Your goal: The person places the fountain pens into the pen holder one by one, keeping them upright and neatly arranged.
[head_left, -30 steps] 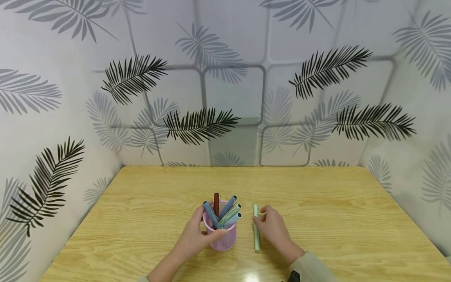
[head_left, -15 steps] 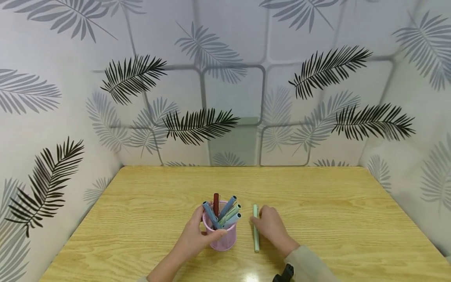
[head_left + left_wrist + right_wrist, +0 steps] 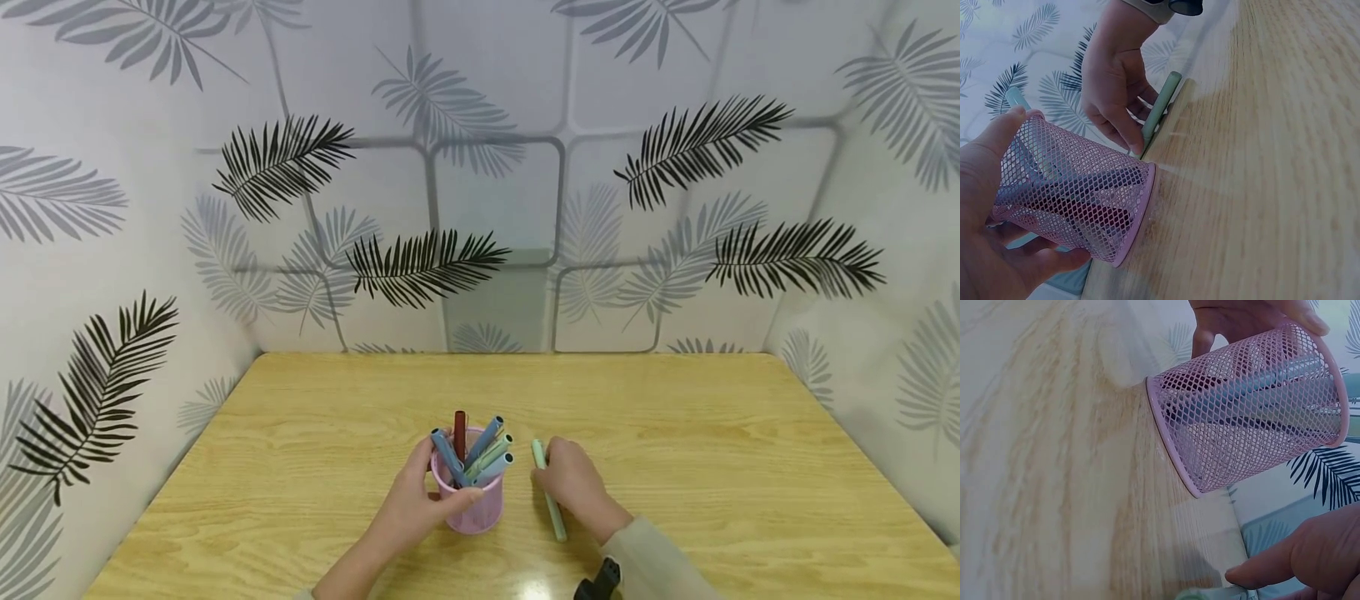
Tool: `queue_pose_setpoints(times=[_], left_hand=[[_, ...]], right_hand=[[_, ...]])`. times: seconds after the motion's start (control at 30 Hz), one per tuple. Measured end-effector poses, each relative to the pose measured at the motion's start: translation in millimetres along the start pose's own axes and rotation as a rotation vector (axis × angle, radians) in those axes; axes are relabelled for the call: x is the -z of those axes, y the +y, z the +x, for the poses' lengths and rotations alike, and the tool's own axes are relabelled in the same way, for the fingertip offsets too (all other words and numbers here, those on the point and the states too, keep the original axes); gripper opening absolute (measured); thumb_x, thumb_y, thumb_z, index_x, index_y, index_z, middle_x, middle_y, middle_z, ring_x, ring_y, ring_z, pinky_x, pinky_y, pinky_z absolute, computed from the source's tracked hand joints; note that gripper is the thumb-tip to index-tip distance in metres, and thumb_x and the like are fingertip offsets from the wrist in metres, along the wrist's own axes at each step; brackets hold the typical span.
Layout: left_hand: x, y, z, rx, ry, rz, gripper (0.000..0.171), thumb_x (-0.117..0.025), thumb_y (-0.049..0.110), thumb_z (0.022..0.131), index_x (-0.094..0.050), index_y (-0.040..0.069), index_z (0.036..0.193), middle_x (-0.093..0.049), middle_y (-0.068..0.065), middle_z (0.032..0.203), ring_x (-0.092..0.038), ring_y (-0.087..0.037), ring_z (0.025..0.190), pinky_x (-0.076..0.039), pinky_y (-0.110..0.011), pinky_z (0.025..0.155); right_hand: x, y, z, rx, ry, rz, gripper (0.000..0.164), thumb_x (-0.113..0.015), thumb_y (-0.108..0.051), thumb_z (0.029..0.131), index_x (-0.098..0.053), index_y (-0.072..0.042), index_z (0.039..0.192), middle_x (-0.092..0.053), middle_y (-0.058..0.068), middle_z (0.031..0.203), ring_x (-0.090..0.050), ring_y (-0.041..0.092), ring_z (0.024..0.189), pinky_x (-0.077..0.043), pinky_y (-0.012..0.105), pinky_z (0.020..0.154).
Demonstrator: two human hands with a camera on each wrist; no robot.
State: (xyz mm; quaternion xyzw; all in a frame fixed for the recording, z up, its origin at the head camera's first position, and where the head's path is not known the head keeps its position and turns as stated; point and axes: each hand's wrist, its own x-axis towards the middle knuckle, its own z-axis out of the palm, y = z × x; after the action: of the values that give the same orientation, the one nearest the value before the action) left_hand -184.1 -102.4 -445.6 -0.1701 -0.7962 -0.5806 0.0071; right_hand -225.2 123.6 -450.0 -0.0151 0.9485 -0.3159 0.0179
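A pink mesh pen holder [image 3: 480, 512] stands upright on the table with several pens in it: blue ones, a light green one [image 3: 491, 457] and a dark red one [image 3: 460, 440]. My left hand [image 3: 408, 510] holds the holder near its rim, thumb on the near side and fingers round the far side. Just right of it, my right hand [image 3: 579, 479] pinches a light green pen [image 3: 556, 515]. In the left wrist view, that pen [image 3: 1163, 105] slants with one end off the table, its shadow beside it. Part of the pen is hidden behind the right fingers.
The wood-grain table [image 3: 300, 433] reaches back to a wall [image 3: 495, 192] patterned with leaves. A black device [image 3: 600, 579] sits at the right wrist, by the sleeve [image 3: 652, 558].
The light green pen has turned from nearly straight to slanted, its near end swinging right. My right hand has shifted slightly and taken hold of it. My left hand stays still.
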Motion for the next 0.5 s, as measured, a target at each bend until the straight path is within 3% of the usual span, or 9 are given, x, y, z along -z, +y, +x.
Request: queue_pose_setpoints(times=[0.23,0.5], left_hand=[[0.8,0.3,0.7,-0.002,-0.006,-0.022,0.067,-0.077,0.031,0.077,-0.04,0.02,0.132,-0.047,-0.005,0.126,-0.049,-0.026,0.112,-0.053,-0.036,0.077],[1.1,3.1,0.0,0.013,-0.008,-0.007,0.069,-0.077,0.033,0.077,-0.039,0.021,0.133,-0.046,-0.004,0.127,-0.048,-0.026,0.114,-0.052,-0.038,0.079]], right_hand=[[-0.7,-2.7,0.3,-0.03,-0.041,-0.028,0.01,-0.06,0.0,0.073,-0.051,-0.004,0.072,-0.047,0.005,0.063,-0.044,0.015,0.052,-0.036,0.024,0.042],[3.8,-5.4,-3.0,-0.034,-0.022,-0.005,0.009,-0.063,-0.004,0.074,-0.054,-0.003,0.076,-0.049,0.005,0.067,-0.047,0.017,0.055,-0.039,0.025,0.045]])
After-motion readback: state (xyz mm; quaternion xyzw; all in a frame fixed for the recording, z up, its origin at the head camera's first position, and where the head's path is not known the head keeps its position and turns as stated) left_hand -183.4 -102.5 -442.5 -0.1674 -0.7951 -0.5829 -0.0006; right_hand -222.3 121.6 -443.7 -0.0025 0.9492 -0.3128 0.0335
